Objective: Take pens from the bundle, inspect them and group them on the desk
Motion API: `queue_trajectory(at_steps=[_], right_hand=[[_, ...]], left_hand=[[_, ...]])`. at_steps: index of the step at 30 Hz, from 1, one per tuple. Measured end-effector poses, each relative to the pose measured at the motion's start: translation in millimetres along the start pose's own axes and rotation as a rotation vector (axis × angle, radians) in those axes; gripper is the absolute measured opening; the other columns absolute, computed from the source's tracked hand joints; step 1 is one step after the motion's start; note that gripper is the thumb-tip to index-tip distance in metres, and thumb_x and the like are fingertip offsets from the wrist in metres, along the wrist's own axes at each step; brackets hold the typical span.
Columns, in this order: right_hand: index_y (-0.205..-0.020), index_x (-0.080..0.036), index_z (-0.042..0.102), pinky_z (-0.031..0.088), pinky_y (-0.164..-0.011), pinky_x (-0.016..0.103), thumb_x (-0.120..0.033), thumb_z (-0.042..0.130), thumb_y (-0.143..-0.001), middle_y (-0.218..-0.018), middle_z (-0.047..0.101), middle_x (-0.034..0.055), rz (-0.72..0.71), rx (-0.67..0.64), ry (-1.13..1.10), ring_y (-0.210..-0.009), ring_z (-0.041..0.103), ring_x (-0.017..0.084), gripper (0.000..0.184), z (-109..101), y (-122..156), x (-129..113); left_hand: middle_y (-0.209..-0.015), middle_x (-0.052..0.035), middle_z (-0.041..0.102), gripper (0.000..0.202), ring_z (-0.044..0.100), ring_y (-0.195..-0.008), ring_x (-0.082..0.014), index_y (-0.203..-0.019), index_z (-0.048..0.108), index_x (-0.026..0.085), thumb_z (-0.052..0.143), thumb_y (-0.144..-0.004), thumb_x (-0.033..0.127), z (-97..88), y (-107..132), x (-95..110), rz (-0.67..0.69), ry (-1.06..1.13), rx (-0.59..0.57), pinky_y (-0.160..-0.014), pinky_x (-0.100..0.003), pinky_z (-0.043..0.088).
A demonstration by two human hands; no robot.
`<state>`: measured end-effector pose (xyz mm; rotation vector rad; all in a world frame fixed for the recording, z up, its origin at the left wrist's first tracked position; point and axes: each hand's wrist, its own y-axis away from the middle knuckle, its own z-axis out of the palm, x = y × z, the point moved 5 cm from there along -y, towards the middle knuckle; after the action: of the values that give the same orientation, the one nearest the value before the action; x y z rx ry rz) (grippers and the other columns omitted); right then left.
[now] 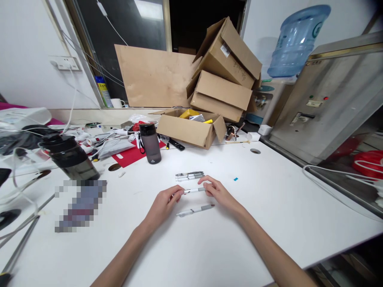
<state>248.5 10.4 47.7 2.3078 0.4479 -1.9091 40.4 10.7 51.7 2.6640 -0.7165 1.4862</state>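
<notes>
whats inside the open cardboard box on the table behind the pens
In the open box, a yellow object and a pale wrapped item poke above the rim; its front wall hides whatever lies deeper.

worktop (269,207): white | held pen (194,190): white and grey | bottle (150,143): smoky grey, black cap | boxes (221,95): brown | folder (131,154): red

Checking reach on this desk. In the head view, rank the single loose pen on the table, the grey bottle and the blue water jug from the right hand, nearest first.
1. Loose pen, on the table just beside the right hand, which pinches a second pen.
2. Grey bottle, upright, farther back to the left.
3. Blue water jug, far back right, off the table.
</notes>
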Motion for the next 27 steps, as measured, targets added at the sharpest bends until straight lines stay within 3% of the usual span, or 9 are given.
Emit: queue_trajectory(at_steps=[4,8,12,16,21,24,27], right_hand=[[-0.102,-0.022,0.058,0.019,-0.055,0.027,-0.045,0.047,-0.095,-0.06,0.025,-0.0073,0.04,0.013,-0.082,-0.055,0.023,0.013,0.026,-1.4,-0.4,0.2],[-0.101,-0.022,0.058,0.021,-0.055,0.027,-0.048,0.049,-0.094,-0.058,0.03,-0.0066,0.049,0.02,-0.13,-0.054,0.028,0.013,0.028,-2.5,-1.4,1.5],[-0.101,-0.021,0.059,0.026,-0.056,0.026,-0.052,0.051,-0.094,-0.058,0.036,-0.0059,0.038,0.009,-0.156,-0.055,0.034,0.013,0.033,-1.7,-2.2,1.4],[-0.103,-0.02,0.061,0.033,-0.06,0.026,-0.051,0.051,-0.096,-0.059,0.047,-0.0047,0.007,-0.037,-0.122,-0.057,0.043,0.013,0.033,2.2,-0.9,-0.7],[-0.111,-0.021,0.062,0.044,-0.071,0.029,-0.049,0.055,-0.096,-0.075,0.065,0.001,0.019,-0.252,-0.108,-0.071,0.06,0.016,0.032,20.9,4.7,2.3],[-0.11,-0.021,0.063,0.046,-0.072,0.029,-0.049,0.057,-0.095,-0.079,0.068,0.0028,0.038,-0.292,-0.059,-0.073,0.062,0.016,0.032,27.2,6.5,4.8],[-0.109,-0.021,0.063,0.045,-0.068,0.028,-0.049,0.053,-0.097,-0.077,0.068,0.0027,0.0,-0.246,-0.044,-0.071,0.06,0.015,0.033,25.0,5.8,1.4]], left_hand=[[-0.083,-0.0032,0.067,0.036,0.053,-0.072,-0.0172,-0.093,0.072,0.019,0.049,-0.098,0.046,3.4,-2.3,-1.9,-0.023,0.154,-0.055,-0.069,-0.026,0.041],[-0.102,-0.0084,0.072,0.037,0.061,-0.081,-0.0203,-0.111,0.072,0.019,0.061,-0.091,0.047,8.5,-4.5,-11.9,-0.099,0.348,-0.063,-0.067,-0.026,0.048],[-0.115,-0.0105,0.07,0.036,0.063,-0.09,-0.0233,-0.106,0.074,0.019,0.069,-0.084,0.047,9.6,-4.7,-17.0,-0.126,0.401,-0.022,-0.066,-0.026,0.052],[-0.111,-0.0083,0.07,0.032,0.061,-0.08,-0.0188,-0.101,0.074,0.019,0.073,-0.082,0.045,5.0,-3.6,-10.3,-0.118,0.413,0.028,-0.067,-0.027,0.053],[-0.106,-0.0084,0.065,0.033,0.058,-0.083,-0.0186,-0.097,0.069,0.018,0.064,-0.088,0.049,-1.5,-3.5,-1.8,-0.118,0.482,0.1,-0.069,-0.027,0.053],[-0.097,-0.0061,0.06,0.033,0.056,-0.085,-0.0187,-0.099,0.067,0.019,0.06,-0.091,0.05,1.2,-4.2,-1.4,-0.11,0.519,0.056,-0.067,-0.026,0.052],[-0.086,-0.002,0.055,0.033,0.051,-0.074,-0.0152,-0.097,0.066,0.019,0.056,-0.094,0.051,6.8,-3.4,-2.6,-0.121,0.507,-0.017,-0.063,-0.024,0.047]])
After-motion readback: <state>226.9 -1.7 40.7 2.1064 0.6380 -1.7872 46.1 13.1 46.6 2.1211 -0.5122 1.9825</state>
